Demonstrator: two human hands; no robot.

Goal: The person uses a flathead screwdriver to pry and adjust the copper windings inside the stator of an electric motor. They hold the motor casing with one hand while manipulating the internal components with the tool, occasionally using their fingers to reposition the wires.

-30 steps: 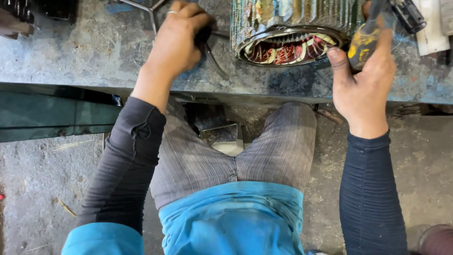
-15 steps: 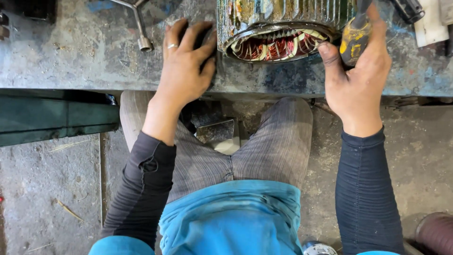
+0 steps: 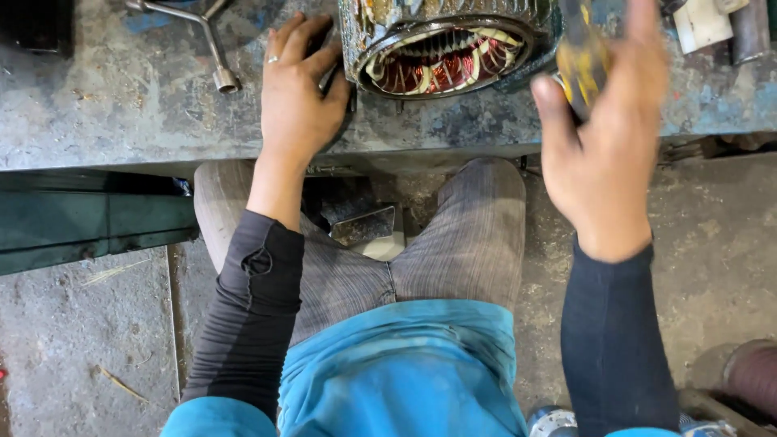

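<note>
Your right hand (image 3: pixel 603 154) is closed around a yellow-and-black tool handle (image 3: pixel 583 57), raised just right of the motor stator (image 3: pixel 445 48). Your left hand (image 3: pixel 298 97) lies flat and open on the workbench (image 3: pixel 121 113), touching the stator's left side. Farther back lies a socket wrench (image 3: pixel 212 48).

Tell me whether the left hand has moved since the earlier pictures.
Yes. The left hand was curled farther up the workbench; it has slid back toward the bench's near edge and now lies flat beside the motor stator.
</note>
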